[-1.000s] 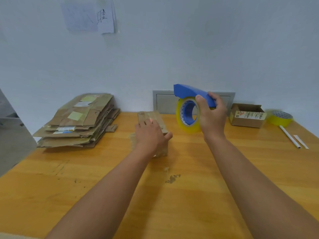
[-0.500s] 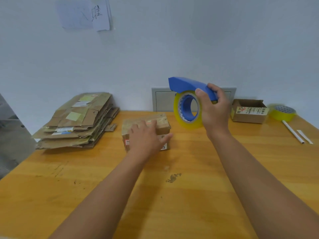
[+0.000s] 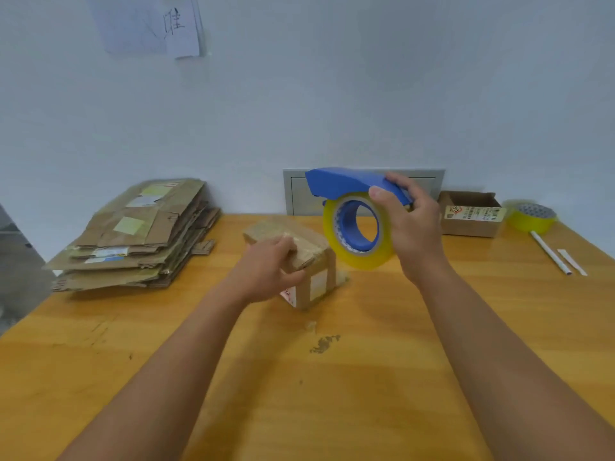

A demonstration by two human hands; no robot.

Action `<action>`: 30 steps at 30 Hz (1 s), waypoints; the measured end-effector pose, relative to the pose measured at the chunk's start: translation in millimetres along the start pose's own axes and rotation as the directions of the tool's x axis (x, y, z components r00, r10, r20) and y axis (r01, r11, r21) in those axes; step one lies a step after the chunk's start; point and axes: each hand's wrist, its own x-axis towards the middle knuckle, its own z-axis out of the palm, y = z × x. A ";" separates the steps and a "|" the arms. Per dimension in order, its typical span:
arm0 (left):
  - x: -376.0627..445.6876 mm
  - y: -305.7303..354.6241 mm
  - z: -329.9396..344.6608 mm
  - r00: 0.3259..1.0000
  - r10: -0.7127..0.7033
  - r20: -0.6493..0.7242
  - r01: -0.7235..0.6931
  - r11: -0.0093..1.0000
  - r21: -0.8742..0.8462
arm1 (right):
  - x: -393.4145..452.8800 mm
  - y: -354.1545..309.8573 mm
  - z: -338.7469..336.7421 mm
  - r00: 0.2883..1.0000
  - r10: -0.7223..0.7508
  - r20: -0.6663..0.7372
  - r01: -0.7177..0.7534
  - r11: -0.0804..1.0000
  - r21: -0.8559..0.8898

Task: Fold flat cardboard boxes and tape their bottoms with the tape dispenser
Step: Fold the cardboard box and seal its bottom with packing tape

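Orange-yellow wooden table [image 3: 399, 410] fills the lower view, with a dark scuff mark [image 3: 324, 344] on it between the two forearms, nearer than either hand.

Left hand [image 3: 266, 271]: fingers curled over the near top edge of a small cardboard box [image 3: 312, 261], thumb against its near side. Box stands on the table, turned so one corner points toward the viewer; its top is blurred, so the flap state cannot be read. White labels show on the side faces just below the thumb.

Right hand [image 3: 412, 224]: raised off the table, just right of the box. Fingers wrap over the blue handle of the tape dispenser [image 3: 352, 214], thumb pressed on the outer face of the yellowish tape roll. Roll hangs left of the palm, its lower edge close above the box's right corner; contact cannot be judged. Blue nose of the dispenser points left, past the fingertips.

Left of the left hand, well apart: stack of flat cardboard boxes [image 3: 139, 237], several with labels.

Right of the right hand, at the table's far edge: open small carton [image 3: 471, 217] with a printed label, then a yellow tape roll [image 3: 532, 216], with a white pen [image 3: 550, 252] and a white strip beside it.

Beyond the fingers: grey wall panel [image 3: 296, 194] at table level on a pale wall, paper sheets [image 3: 149, 24] pinned high up.
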 end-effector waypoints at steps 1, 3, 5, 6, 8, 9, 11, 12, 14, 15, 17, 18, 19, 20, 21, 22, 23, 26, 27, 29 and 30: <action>-2.9 -4.7 -10.1 0.997 0.031 0.072 -0.030 0.999 -0.016 | -0.9 -0.3 -1.9 0.999 -0.002 0.037 0.002 1.000 -0.003; -7.9 -14.0 -25.6 0.979 0.069 0.193 -0.061 0.997 -0.048 | -4.3 -2.3 -3.8 0.995 -0.010 0.101 0.009 1.000 0.003; -13.3 -21.9 -30.6 0.953 0.090 0.290 -0.068 0.994 -0.085 | -7.4 -5.4 -4.3 0.989 -0.010 0.148 0.006 1.000 0.027; -16.0 -24.0 -29.1 0.941 0.092 0.325 -0.058 0.992 -0.113 | -8.6 -7.1 -4.2 0.985 -0.008 0.173 0.002 1.000 0.030; -22.2 -23.1 -20.5 0.944 0.087 0.320 -0.029 0.983 -0.183 | -11.0 -9.5 -2.8 0.975 -0.005 0.220 -0.002 0.999 0.032; -24.8 -21.4 -14.3 0.957 0.088 0.275 -0.031 0.979 -0.204 | -11.9 -9.8 -2.4 0.971 -0.005 0.240 -0.003 0.999 0.034; -28.0 -18.6 -3.6 0.982 0.102 0.157 -0.071 0.978 -0.195 | -13.4 -9.7 -1.7 0.963 0.002 0.270 -0.012 0.999 0.035; -28.4 -18.5 -0.9 0.988 0.103 0.112 -0.083 0.981 -0.174 | -14.0 -9.4 -1.9 0.960 0.007 0.280 -0.017 0.999 0.036; -27.7 -20.8 1.8 0.994 0.086 0.070 -0.077 0.988 -0.131 | -13.9 -8.4 -4.0 0.957 0.014 0.291 -0.024 0.999 0.031; -27.3 -22.3 2.6 0.994 0.080 0.071 -0.071 0.990 -0.123 | -14.0 -7.9 -5.7 0.955 0.017 0.296 -0.026 0.999 0.026; -26.9 -24.2 6.3 0.992 0.075 0.106 -0.059 0.986 -0.154 | -14.5 -7.2 -9.8 0.955 0.024 0.297 -0.033 0.999 0.026; -27.1 -24.1 8.2 0.990 0.069 0.124 -0.043 0.979 -0.201 | -14.5 -7.0 -11.9 0.956 0.029 0.292 -0.040 0.999 0.032; -27.5 -22.9 9.5 0.989 0.056 0.134 -0.019 0.964 -0.265 | -14.7 -7.1 -13.9 0.958 0.037 0.283 -0.050 0.998 0.041; -28.0 -21.2 10.4 0.990 0.040 0.135 0.006 0.946 -0.324 | -14.8 -7.3 -15.8 0.961 0.046 0.272 -0.063 0.997 0.054; -28.3 -19.3 11.6 0.992 0.025 0.123 0.020 0.934 -0.357 | -14.8 -7.7 -17.3 0.963 0.053 0.263 -0.073 0.995 0.069; -28.5 -17.9 13.2 0.996 0.020 0.093 0.014 0.936 -0.351 | -14.9 -8.2 -18.5 0.965 0.058 0.257 -0.082 0.993 0.083; -29.0 -16.6 16.2 0.999 0.022 0.044 -0.006 0.946 -0.323 | -15.5 -8.9 -19.4 0.965 0.064 0.255 -0.090 0.992 0.092; -29.4 -11.5 25.6 0.992 0.059 -0.115 -0.085 0.969 -0.233 | -18.8 -11.3 -20.5 0.964 0.065 0.257 -0.094 0.990 0.101; -29.6 -9.7 27.9 0.986 0.074 -0.147 -0.103 0.973 -0.207 | -19.9 -11.6 -20.9 0.964 0.065 0.259 -0.094 0.990 0.102; -29.6 -8.9 28.4 0.982 0.086 -0.169 -0.115 0.978 -0.176 | -21.6 -12.1 -21.6 0.962 0.066 0.265 -0.096 0.990 0.102; -29.8 -10.2 27.4 0.985 0.084 -0.154 -0.111 0.977 -0.180 | -22.3 -12.6 -21.8 0.961 0.065 0.269 -0.096 0.990 0.102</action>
